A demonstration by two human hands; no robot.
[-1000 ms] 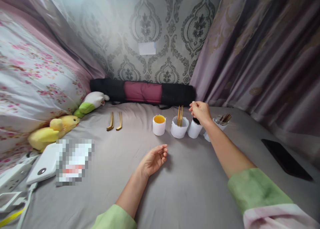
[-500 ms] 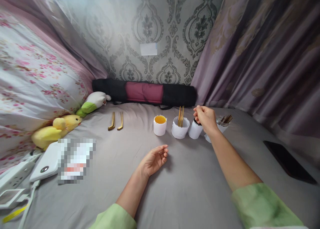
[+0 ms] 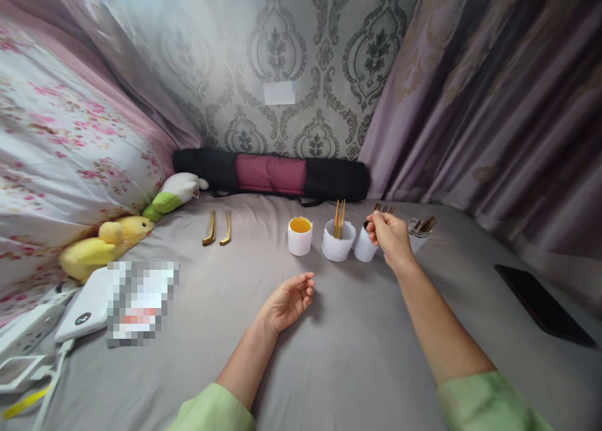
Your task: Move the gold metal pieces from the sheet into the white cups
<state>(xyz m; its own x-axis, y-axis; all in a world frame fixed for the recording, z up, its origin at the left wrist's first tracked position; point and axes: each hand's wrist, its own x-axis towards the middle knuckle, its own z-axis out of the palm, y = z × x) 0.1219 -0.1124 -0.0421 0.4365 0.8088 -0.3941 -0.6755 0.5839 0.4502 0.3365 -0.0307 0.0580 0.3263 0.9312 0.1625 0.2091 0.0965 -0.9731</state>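
Note:
My left hand (image 3: 292, 302) rests palm inward on the grey sheet with loosely bent fingers and nothing in them. My right hand (image 3: 389, 233) is up in front of the row of containers, its thumb and fingertips pinched together; whatever they may hold is too small or hidden. Beside those fingertips stands a narrow white cup (image 3: 365, 248) with a dark inside. Dark sticks (image 3: 388, 209) show above the hand, their container mostly covered by it. Further left are a wide white cup (image 3: 337, 249) with several thin golden sticks (image 3: 339, 218) and a white cup (image 3: 300, 241) with a yellow inside.
At far right of the row, a jar (image 3: 420, 230) holds brown sticks. Two bundles of bent golden sticks (image 3: 211, 229) lie left. A black phone-like slab (image 3: 543, 302), plush toys (image 3: 108, 243), a white power bank (image 3: 87, 308) and a long black-and-maroon bag (image 3: 270, 175) surround the area.
My right hand has moved slightly right and down, off the narrow cup's mouth, and the dark sticks behind it now show. My left hand stays in place.

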